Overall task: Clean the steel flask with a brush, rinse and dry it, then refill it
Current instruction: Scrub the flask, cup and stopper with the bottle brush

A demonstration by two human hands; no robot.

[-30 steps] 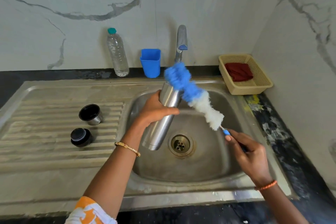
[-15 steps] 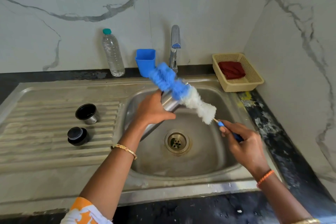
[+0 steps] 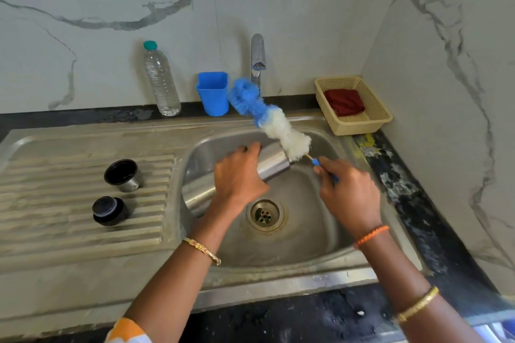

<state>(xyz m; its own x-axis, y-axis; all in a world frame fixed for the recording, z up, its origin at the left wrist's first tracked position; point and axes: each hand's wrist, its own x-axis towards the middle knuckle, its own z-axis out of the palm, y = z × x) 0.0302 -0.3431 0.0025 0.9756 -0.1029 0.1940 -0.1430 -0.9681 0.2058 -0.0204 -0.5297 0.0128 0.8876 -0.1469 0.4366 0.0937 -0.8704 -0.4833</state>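
Observation:
My left hand grips the steel flask around its middle and holds it nearly level over the sink basin, mouth toward the right. My right hand grips the blue handle of the bottle brush. The brush's white and blue bristle head sticks up and back from the flask's mouth, outside the flask. The flask's steel cup and black stopper stand on the ribbed drainboard to the left.
The tap rises behind the basin with no water running. A clear water bottle and a blue holder stand at the back wall. A beige basket with a dark red cloth sits in the right corner.
The flask has tipped from steeply upright to nearly level, lower in the basin. The brush moved right, its white end now at the flask's mouth.

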